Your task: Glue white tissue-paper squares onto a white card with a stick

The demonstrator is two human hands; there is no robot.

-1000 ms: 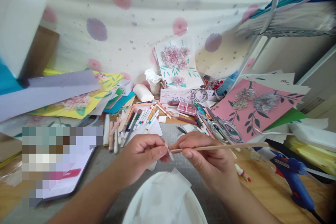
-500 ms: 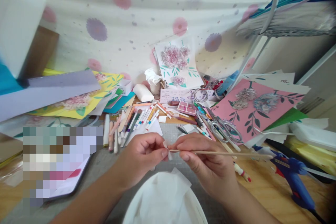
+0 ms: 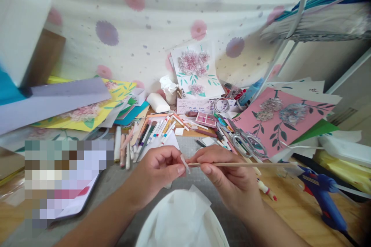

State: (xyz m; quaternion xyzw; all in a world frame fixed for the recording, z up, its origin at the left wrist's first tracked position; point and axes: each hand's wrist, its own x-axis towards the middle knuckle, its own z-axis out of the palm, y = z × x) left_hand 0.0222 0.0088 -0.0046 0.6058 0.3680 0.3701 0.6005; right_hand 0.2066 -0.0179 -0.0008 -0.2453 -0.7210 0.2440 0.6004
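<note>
My right hand [image 3: 228, 173] pinches a thin wooden stick [image 3: 255, 165], which points out to the right. Its left tip meets a small piece of white tissue paper [image 3: 186, 163] that my left hand [image 3: 162, 168] holds between thumb and fingertips. The fingertips of both hands nearly touch, and the tissue stands up narrow between them. Just below, a white bowl [image 3: 144, 229] holds several thin white paper pieces [image 3: 182, 216].
At right, a blue glue gun [image 3: 324, 189] lies near a pink flower picture [image 3: 261, 123]. Markers [image 3: 153, 131], scissors [image 3: 243, 142] and a pink palette [image 3: 205, 119] crowd the back. A partly blurred-out tablet or phone [image 3: 84, 200] lies at left.
The stick's right end has tilted up slightly and shifted. The tissue between my fingers has turned from spread out to a narrow upright strip. Both hands stay nearly in place.
</note>
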